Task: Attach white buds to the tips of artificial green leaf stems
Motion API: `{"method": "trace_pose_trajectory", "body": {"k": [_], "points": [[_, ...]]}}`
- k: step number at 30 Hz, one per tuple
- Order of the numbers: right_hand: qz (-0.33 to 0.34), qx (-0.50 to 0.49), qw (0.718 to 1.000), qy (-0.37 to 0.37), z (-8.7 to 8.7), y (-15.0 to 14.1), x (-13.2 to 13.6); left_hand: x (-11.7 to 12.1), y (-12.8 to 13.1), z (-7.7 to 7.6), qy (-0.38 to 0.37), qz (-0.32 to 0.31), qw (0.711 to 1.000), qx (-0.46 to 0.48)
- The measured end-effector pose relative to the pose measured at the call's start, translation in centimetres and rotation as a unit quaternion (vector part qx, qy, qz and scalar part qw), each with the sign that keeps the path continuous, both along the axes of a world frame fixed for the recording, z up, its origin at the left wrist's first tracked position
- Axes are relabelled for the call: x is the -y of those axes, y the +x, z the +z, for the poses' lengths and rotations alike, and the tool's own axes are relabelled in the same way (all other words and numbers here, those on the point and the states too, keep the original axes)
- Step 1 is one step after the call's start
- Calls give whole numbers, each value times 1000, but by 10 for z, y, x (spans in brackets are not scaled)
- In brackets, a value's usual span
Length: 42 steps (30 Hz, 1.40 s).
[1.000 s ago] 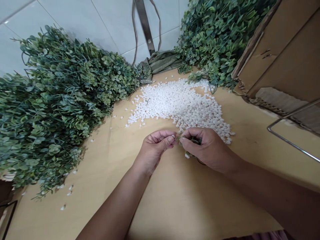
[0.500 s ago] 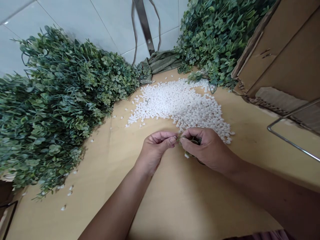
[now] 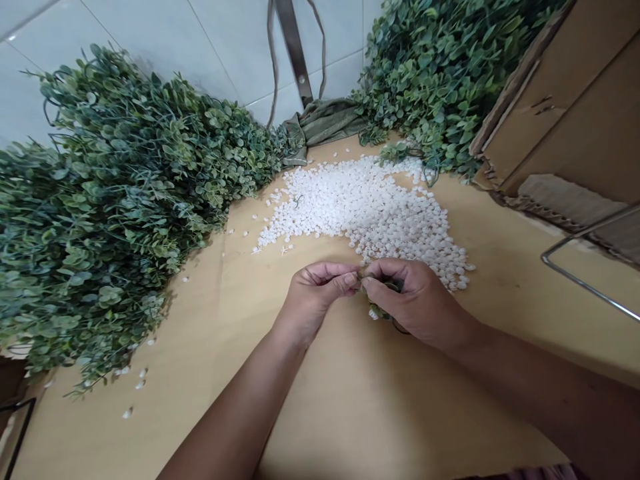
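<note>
Over the board my two hands meet, fingertip to fingertip. My right hand (image 3: 407, 290) is closed around a small artificial leaf sprig (image 3: 381, 308), most of it hidden in the palm; a white bit hangs from its lower end. Thumb and forefinger of my left hand (image 3: 320, 290) pinch something tiny at the sprig's tip, too small to make out. Just beyond the hands a wide heap of small white plastic pieces (image 3: 360, 200) is spread out, some of it partly behind my right hand.
Artificial greenery (image 3: 125, 193) is piled at the left, and more foliage (image 3: 440, 80) stands at the back right. Beside that is a cardboard box (image 3: 565, 100) with a metal wire frame (image 3: 590, 283). A dark green cloth (image 3: 333, 121) lies against the tiled wall (image 3: 215, 47).
The view has shifted slightly. My hands stay together in nearly the same pose, fingertips a little closer, with the sprig still in the right hand.
</note>
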State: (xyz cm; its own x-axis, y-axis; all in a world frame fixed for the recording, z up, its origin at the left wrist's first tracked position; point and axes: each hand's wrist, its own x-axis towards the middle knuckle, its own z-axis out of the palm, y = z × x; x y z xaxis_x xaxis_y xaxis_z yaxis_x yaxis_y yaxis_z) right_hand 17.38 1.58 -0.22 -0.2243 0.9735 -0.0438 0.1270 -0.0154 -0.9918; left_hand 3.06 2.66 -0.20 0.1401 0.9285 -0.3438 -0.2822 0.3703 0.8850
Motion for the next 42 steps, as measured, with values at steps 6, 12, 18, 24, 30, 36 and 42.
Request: {"method": "trace_pose_trajectory", "body": {"k": [6,12,18,24,30,36,42], "points": [[-4,-22,1000,-15,-1,1,1,-1,-1,1,1,-7,1000,-6],[1,-16,1000,-12,-1,1,0,-1,-1,1,3,-13,1000,-17],[-8,-8,1000,2,-1,0,0,-2,0,2,7,-13,1000,-22],[-2,-4,1000,4,-1,0,0,-3,-2,-1,25,-35,999,-21],[-13,-21,999,-26,-2,1,-1,-3,-2,-1,17,-26,999,-35],[-11,-43,998,-45,-2,2,-2,-2,-1,-1,26,-14,999,-39],[4,-24,999,-29,-1,2,-2,-3,0,0,17,-10,999,-38]]}}
